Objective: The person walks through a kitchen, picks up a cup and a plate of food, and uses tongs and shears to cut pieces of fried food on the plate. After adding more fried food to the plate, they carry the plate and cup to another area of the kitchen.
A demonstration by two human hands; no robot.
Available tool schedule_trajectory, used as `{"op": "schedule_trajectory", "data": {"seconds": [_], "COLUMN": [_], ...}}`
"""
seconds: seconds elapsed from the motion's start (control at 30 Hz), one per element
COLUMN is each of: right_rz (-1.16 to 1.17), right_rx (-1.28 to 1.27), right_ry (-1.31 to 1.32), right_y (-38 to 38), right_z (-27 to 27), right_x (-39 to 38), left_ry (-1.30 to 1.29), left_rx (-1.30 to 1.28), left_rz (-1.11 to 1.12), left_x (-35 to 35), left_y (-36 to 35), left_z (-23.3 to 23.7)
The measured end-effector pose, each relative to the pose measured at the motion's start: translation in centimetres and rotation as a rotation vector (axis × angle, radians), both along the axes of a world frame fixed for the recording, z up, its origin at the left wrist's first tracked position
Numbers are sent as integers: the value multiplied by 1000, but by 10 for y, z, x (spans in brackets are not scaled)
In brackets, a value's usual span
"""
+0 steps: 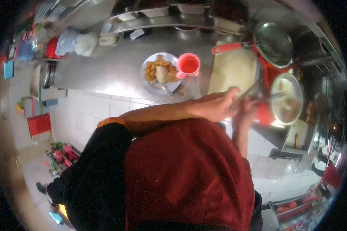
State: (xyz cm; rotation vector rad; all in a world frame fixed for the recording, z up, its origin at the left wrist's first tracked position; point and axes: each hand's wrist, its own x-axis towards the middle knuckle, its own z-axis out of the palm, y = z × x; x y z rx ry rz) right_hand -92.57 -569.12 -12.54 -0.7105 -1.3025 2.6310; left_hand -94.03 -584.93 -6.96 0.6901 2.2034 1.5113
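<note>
My left hand reaches across my body to the right, its fingers bent around one end of a blurred grey metal thing whose kind I cannot make out. Close beside it, my right hand is smeared by motion and looks closed around a thin long-handled utensil. That utensil runs over the near rim of an oval metal pan, with pale and brown food pieces inside. Below the grey thing and left of the pan is a blurred red object.
On the steel counter, a white plate holds browned food chunks and a pale mound, beside a pink mug of red liquid. A cutting board lies right of them. A red-handled pan stands behind; shelves edge the back.
</note>
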Motion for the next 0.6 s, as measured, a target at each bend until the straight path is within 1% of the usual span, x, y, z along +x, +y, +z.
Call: {"op": "schedule_trajectory", "data": {"seconds": [0.07, 0.1, 0.13, 0.2, 0.23, 0.27, 0.33, 0.37, 0.4, 0.47, 0.5, 0.53, 0.57, 0.6], "right_rz": [56, 70, -41, 35, 90, 26, -60, 4, -1, 54, 40, 36, 50, 61], "right_rx": [308, 460, 430, 405, 427, 462, 387, 583, 597, 857, 720, 732, 729, 724], "right_ry": [65, 42, 29, 19, 23, 46, 20, -10, -18, -67, -47, -52, -122, -192], "right_y": [1, 2, -3, 5, 8, 6, -4, -7, -8, -8, -19, -28, -35, -43], "right_z": [0, 0, 2, 3, 5, 2, 8, 19, 18, 10, 17, 19, 21, 23], "right_x": [4, 9, 9, 16, 21, 26, 30, 35, 43, 56, 58, 62, 66, 71], "left_ry": [-13, -78, -140, -115, -70, -50, 25, 20, 28, 27, 116, 205, 203, 315], "left_rx": [-23, -68, -112, -256, -247, -268, -709, -700, -661, -608, -642, -676, -665, -637], "left_rz": [34, -80, -200, -46, 207, 462, 661, 653, 650, 643, 581, 520, 513, 488], "left_x": [2, -1, -4, -11, -12, -12, -12, -12, -11, -15, -22, -27, -34, -44], "left_y": [-36, -64, -95, -169, -209, -247, -306, -325, -338, -344, -338, -331, -323, -315], "left_z": [0, -4, -9, -27, -51, -68, -79, -86, -93, -105, -105, -106, -111, -116]}}
